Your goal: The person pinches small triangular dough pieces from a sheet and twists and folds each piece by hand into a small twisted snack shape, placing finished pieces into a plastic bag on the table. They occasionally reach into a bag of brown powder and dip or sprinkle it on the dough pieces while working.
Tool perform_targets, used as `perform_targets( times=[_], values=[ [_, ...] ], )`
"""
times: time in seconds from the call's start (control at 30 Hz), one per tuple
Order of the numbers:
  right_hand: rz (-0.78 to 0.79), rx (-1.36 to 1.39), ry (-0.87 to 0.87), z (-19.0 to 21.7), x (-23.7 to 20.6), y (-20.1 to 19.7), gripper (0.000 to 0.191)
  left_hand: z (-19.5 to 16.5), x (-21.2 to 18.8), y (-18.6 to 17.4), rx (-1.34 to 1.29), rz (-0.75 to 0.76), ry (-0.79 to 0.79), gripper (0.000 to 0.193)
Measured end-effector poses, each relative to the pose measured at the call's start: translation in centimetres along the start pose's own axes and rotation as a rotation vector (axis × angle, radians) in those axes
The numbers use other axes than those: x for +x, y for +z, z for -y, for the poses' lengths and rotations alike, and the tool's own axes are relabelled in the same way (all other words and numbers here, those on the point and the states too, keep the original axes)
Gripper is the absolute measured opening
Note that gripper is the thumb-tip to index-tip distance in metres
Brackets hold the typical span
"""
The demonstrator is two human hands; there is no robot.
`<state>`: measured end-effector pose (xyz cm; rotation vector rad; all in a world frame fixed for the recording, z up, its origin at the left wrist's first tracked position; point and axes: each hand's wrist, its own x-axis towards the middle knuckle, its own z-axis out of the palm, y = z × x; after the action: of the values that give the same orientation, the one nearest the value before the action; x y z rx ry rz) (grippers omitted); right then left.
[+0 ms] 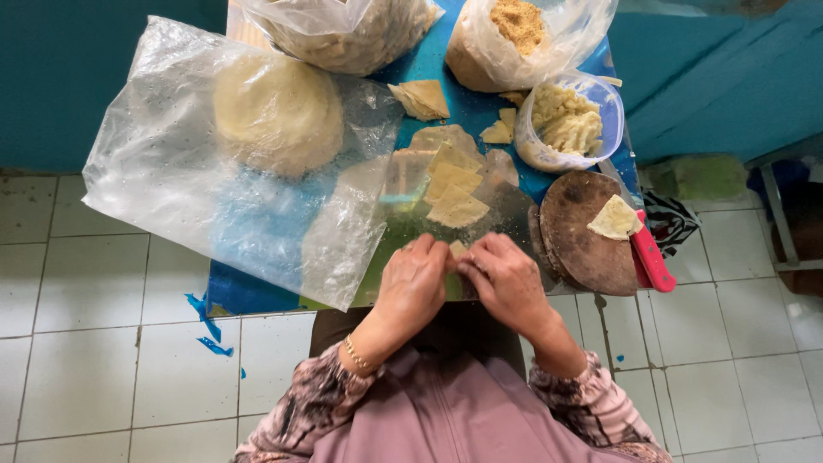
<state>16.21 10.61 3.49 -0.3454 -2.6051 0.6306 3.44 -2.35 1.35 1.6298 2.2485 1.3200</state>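
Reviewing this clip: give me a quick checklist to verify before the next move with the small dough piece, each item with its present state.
1. Both hands on the dough piece: ok; left hand and right hand pinch it together.
2. Cut wrapper pile close ahead of the hands: ok.
3. Filling tub open: ok.
4. Knife lying apart from the hands, by the round board: ok.
5. Filling already inside the piece: cannot tell; fingers hide it.
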Motion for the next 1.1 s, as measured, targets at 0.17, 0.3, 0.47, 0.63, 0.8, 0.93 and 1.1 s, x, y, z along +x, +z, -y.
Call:
perform_targets(
  times=[0.17, 0.3, 0.47, 0.63, 0.8, 0.93, 1.1],
  values=[
    [0.108, 0.213, 0.328, 0.3, -0.7, 0.4, 0.009, -1.1, -0.7, -0.8, 0.017, 0.029, -0.072, 0.005],
    [-0.017, 0.277, 0.34, 0.7, -1.1, 1.1, 0.011, -1.1, 0.0, -0.7, 0.011, -0.011, -0.103, 0.008],
    [-0.242, -0.131, -0.027, 2.5, -2.9, 2.0, 0.018, -0.6, -0.2, -0.4, -0.078, -0.064, -0.155, 0.011],
    [-0.244, -0.045, 0.095, 1.7, -2.6, 2.6, 0.009, 0.0, -1.6, -0.7, -0.084, -0.083, 0.078, 0.015],
    [-0.033, 0.149, 0.255, 0.2, -1.2, 1.3, 0.007, 0.4, -1.5, -0.4, 0.069, -0.007, 0.197, 0.027],
    [-0.273, -0.076, 0.097, -3.8, 1.4, -3.7, 0.02, 0.7, -0.8, -0.4, 0.03, 0.029, 0.167, 0.018],
    [-0.185, -0.708, 0.126, -10.6, 5.5, -8.6, 0.028, 0.8, -0.4, -0.7, -0.06, 0.022, 0.11, 0.006]
  ],
)
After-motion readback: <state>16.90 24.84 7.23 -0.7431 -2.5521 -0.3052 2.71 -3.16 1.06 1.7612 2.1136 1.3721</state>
